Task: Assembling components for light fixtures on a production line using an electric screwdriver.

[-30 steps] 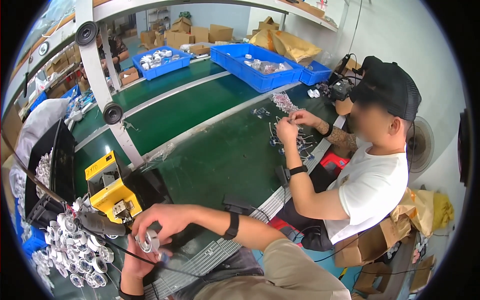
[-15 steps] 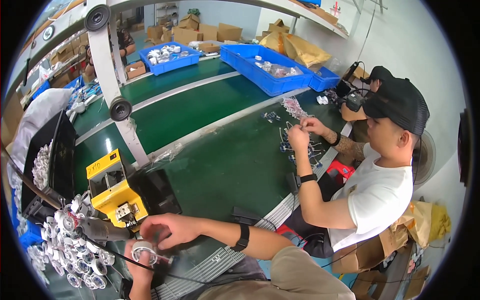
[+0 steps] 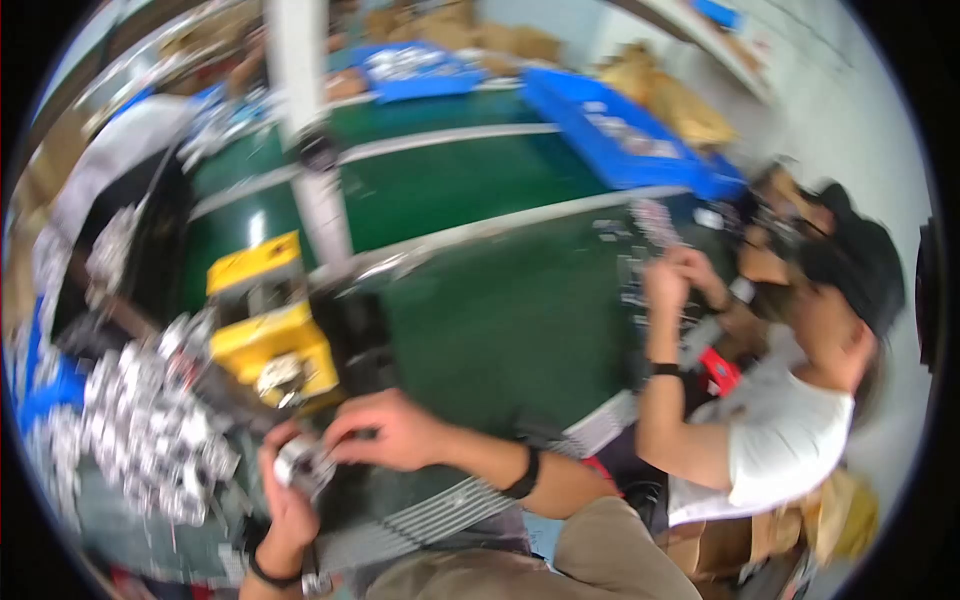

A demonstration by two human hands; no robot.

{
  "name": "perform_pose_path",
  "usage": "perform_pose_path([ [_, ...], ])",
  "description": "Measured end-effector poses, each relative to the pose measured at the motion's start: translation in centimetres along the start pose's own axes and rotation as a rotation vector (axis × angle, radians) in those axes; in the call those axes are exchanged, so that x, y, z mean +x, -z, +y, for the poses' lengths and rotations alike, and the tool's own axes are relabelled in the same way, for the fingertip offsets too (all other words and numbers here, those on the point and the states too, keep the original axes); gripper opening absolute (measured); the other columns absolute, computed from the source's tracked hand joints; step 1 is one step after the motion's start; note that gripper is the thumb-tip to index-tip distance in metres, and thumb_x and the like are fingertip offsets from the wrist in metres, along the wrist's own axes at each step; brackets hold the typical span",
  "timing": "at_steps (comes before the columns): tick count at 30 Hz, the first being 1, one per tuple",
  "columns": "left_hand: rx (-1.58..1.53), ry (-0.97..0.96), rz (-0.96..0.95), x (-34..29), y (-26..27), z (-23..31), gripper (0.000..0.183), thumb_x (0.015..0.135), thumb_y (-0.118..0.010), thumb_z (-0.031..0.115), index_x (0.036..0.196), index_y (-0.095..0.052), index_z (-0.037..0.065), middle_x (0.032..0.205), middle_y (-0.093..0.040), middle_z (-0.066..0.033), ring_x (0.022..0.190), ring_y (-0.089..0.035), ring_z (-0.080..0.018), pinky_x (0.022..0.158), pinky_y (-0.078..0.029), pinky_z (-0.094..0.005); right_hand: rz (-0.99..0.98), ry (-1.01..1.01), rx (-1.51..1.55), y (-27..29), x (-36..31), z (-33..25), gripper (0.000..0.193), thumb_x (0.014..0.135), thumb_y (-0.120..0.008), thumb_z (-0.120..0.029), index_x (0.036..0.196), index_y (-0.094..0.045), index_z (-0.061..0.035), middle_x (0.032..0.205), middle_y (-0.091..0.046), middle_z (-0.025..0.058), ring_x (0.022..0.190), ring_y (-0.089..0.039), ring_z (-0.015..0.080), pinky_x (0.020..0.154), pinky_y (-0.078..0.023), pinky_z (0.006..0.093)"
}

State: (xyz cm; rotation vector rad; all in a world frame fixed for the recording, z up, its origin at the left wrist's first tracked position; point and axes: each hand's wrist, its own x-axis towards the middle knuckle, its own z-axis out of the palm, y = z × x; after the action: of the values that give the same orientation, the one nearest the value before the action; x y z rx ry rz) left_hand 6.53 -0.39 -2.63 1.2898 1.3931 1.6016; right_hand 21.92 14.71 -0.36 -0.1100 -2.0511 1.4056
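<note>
Low in the head view, my left hand (image 3: 288,505) grips a white round housing (image 3: 302,466) with what looks like a hollow middle. My right hand (image 3: 400,432) comes in from the right with its fingers bent into a pinch at the housing's edge. Whatever its fingertips hold is too small and blurred to make out. Just beyond my hands stands a yellow machine (image 3: 270,325) with a metal fixture (image 3: 283,378) on its front. A big heap of similar white round parts (image 3: 155,430) lies to the left of my left hand.
A seated co-worker (image 3: 780,440) at right works with both hands together over small parts. Blue bins (image 3: 600,130) stand along the far side, and a black crate (image 3: 120,250) at left holds white parts. A white post (image 3: 300,100) rises behind the machine.
The whole view has swung, so the scene sits further right and is smeared. My right hand has gone from loosely spread fingers above the housing to a pinch at its edge. My left hand keeps its hold.
</note>
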Motion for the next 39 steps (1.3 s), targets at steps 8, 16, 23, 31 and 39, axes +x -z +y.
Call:
perform_pose_path([
  [8,-0.673,0.064,-0.261,1.4,-0.1,0.1,0.049,0.087,-0.065,0.012,0.127,-0.037,0.006,0.133,-0.044,-0.0179,0.123,-0.046,-0.0259,0.102,-0.037,-0.0412,0.147,-0.153,0.096,0.8,0.0,-1.1,0.005,0.08,-0.066,0.001,0.08,-0.06,0.0015,0.075,-0.059,0.0094,0.071,-0.057,0.0182,0.064,-0.046,0.0285],
  [16,-0.91,0.344,-0.169,1.2,-0.3,1.0,0.067,0.082,-0.068,0.012,0.139,-0.034,0.0,0.132,-0.049,-0.0143,0.12,-0.052,-0.0265,0.102,-0.042,-0.0412,-0.052,0.076,-0.012,0.9,0.0,-1.6,0.012,0.076,-0.065,-0.002,0.07,-0.054,-0.0018,0.069,-0.054,0.0069,0.067,-0.052,0.0239,0.07,-0.045,0.0367],
  [23,-0.923,0.263,-0.201,1.5,-0.5,0.4,0.06,0.086,-0.063,0.006,0.139,-0.036,-0.002,0.135,-0.048,-0.0147,0.124,-0.048,-0.0249,0.106,-0.038,-0.0401,0.081,0.196,-0.315,-0.4,0.2,-2.2,0.013,0.068,-0.066,0.003,0.066,-0.055,-0.0028,0.064,-0.053,0.0067,0.064,-0.053,0.0245,0.068,-0.047,0.0371],
  [31,-1.069,0.41,-0.181,2.0,-0.4,0.7,0.054,0.097,-0.049,0.024,0.141,-0.033,-0.003,0.141,-0.042,-0.019,0.129,-0.043,-0.0287,0.109,-0.033,-0.0429,0.117,0.257,-0.549,-1.9,0.0,-1.9,0.016,0.067,-0.072,0.0,0.067,-0.056,-0.0032,0.065,-0.055,0.0086,0.061,-0.056,0.0247,0.052,-0.046,0.033],
  [39,-1.07,0.427,-0.195,2.1,-0.6,0.4,0.053,0.095,-0.05,0.021,0.14,-0.035,-0.004,0.143,-0.039,-0.0195,0.129,-0.043,-0.0279,0.108,-0.034,-0.0419,0.152,0.203,-0.679,-2.8,-0.8,-2.0,0.016,0.068,-0.077,-0.006,0.076,-0.063,-0.0045,0.068,-0.055,0.007,0.06,-0.058,0.023,0.049,-0.045,0.0313],
])
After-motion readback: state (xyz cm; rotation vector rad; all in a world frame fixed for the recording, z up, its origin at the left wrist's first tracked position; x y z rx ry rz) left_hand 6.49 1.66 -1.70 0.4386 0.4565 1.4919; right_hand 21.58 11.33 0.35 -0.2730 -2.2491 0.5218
